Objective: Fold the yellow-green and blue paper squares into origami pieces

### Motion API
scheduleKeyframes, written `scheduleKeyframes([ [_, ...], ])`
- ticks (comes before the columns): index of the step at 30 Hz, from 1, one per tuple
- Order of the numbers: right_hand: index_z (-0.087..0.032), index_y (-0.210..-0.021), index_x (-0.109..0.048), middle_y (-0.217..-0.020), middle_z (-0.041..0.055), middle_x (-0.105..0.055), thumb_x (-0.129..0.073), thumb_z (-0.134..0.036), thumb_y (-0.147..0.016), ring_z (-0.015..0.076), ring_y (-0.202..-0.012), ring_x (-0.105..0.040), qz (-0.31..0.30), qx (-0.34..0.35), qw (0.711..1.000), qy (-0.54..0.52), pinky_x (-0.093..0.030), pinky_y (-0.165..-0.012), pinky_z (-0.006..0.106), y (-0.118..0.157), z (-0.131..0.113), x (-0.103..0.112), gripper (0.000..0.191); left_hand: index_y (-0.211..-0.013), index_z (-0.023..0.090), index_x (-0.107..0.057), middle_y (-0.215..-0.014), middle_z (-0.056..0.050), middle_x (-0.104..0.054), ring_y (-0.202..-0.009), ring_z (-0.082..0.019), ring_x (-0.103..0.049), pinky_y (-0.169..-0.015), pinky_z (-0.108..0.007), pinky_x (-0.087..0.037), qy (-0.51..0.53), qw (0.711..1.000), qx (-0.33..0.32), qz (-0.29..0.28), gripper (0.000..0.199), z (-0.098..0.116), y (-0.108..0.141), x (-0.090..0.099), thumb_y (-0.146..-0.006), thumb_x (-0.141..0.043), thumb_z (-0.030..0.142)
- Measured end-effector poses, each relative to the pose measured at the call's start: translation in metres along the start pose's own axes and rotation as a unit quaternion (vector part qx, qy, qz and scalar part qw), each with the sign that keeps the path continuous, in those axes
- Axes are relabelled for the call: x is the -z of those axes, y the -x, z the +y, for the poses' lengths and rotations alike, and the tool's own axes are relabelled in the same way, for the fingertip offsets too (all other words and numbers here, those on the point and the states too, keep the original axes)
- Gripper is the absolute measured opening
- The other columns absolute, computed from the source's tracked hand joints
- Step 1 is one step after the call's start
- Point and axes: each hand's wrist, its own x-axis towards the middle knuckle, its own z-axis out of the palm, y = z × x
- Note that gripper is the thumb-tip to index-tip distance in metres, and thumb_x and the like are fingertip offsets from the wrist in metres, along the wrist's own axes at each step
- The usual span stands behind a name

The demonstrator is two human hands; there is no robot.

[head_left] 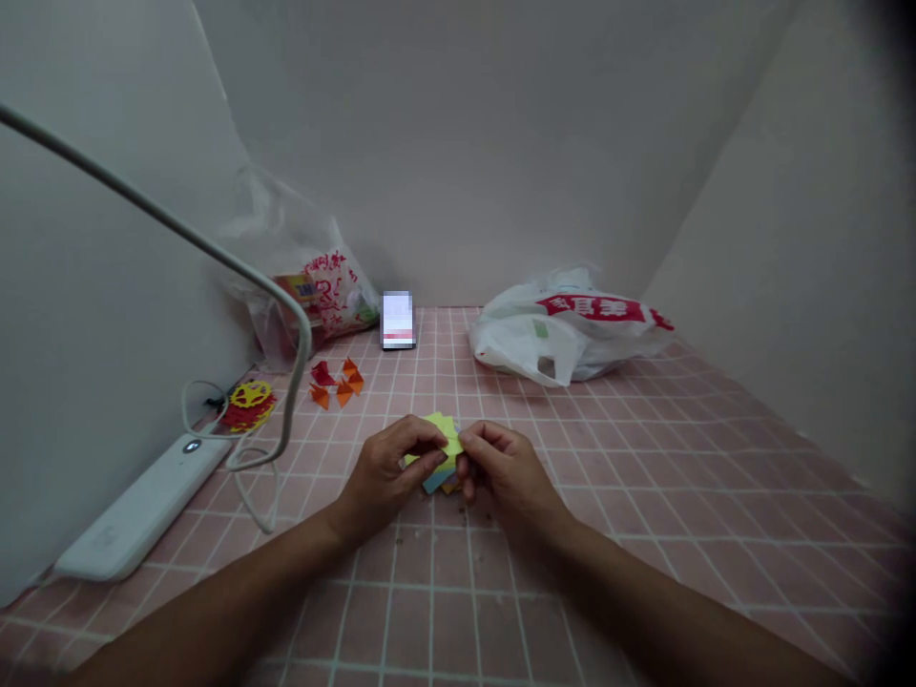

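A small piece of yellow paper (450,445) is pinched between my two hands at the middle of the table. My left hand (392,468) grips its left side with thumb and forefinger. On the right side, the thumb and forefinger of my right hand (505,468) close on the edge. Beneath the yellow paper, a blue paper (436,479) and a bit of orange show, partly hidden by the fingers. Several folded orange pieces (344,392) and a red one (322,373) lie farther back on the left.
A white power strip (147,501) and a looping cable (297,324) are at the left, beside red and yellow items (250,405). Behind stand a clear bag (336,296), a lit phone (398,320) and a white plastic bag (565,329) on the pink checked table (644,458).
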Motion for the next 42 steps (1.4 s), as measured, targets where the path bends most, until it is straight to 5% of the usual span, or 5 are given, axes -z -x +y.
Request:
scheduleKeyframes([
  [17, -0.018, -0.066, -0.056, -0.055, -0.0028, -0.063, -0.072, -0.035, -0.074, 0.0083, -0.038, -0.053, 0.005, 0.001, 1.000, 0.006, -0.040, -0.039, 0.019, 0.004, 0.003, -0.004, 0.025, -0.082, 0.016, -0.063, -0.072, 0.000, -0.067, -0.069, -0.013, -0.064, -0.066, -0.024, -0.051, 0.186, 0.961, 0.199, 0.049, 0.012, 0.007, 0.001, -0.008, -0.079, -0.069, 0.025],
  [42, -0.017, -0.066, -0.060, -0.057, -0.0016, -0.063, -0.069, -0.033, -0.076, 0.0081, -0.040, -0.053, -0.055, -0.007, 0.998, 0.031, -0.042, -0.041, 0.020, 0.000, 0.002, 0.002, 0.022, -0.071, 0.017, -0.057, -0.063, 0.001, -0.067, -0.058, -0.012, -0.062, -0.059, -0.024, -0.050, 0.179, 0.952, 0.235, 0.079, 0.012, 0.011, -0.005, -0.006, -0.071, -0.068, 0.022],
])
